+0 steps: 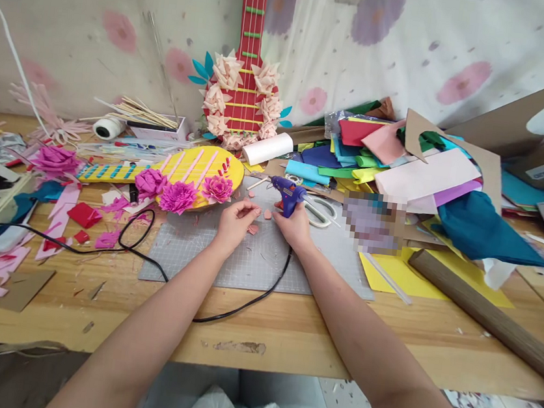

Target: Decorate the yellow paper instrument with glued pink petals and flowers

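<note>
Two bare forearms reach across a wooden desk (286,336) to a grey cutting mat (255,261). The left hand (235,221) pinches a small pink paper piece (257,211) in nearly closed fingers; the right hand (293,226) wraps its fingers around a blue glue gun (287,194). Beyond lie white-handled scissors (319,211), a yellow cardboard guitar with magenta paper flowers (196,176), and stacked coloured felt sheets (404,167).

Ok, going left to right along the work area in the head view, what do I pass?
Red paper piece → magenta paper flowers → left hand, fingers pinching a small pink piece → right hand at the blue glue gun → scissors → yellow sheet → brown roll.
</note>
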A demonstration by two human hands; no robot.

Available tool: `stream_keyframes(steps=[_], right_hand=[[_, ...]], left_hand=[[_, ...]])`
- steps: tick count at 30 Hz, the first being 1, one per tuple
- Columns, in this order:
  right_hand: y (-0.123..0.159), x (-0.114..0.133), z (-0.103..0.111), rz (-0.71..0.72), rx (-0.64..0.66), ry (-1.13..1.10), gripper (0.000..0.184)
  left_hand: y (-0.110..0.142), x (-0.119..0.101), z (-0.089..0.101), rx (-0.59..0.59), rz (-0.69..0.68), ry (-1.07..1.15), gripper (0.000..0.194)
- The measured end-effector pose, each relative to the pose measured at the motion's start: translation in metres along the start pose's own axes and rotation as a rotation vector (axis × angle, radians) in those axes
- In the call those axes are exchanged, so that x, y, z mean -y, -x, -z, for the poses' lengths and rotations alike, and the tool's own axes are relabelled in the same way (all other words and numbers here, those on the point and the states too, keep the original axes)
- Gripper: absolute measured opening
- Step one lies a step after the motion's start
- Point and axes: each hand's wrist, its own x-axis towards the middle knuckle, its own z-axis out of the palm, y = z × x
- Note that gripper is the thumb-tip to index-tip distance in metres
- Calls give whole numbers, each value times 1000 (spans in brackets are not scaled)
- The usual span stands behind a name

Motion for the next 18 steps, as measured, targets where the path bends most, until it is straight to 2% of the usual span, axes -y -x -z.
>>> stream_keyframes(steps=[3,6,8,14,18], right_hand=[[5,5,2,10,-1,-172,33],[12,10,1,-20,93,-414,41],[17,14,-1,-34,127,-499,47],[21,17,-9,-23,139,-513,53],[18,15,-9,-39,126,-471,53]], left_hand=[[5,-7,-4,-10,115,158,27],[8,-12,-5,-35,217,282,28],[9,-14,-6,-48,256,345,25],[9,-14,-9,-24,307,461,17],[8,-12,-9,-19,333,449,17]])
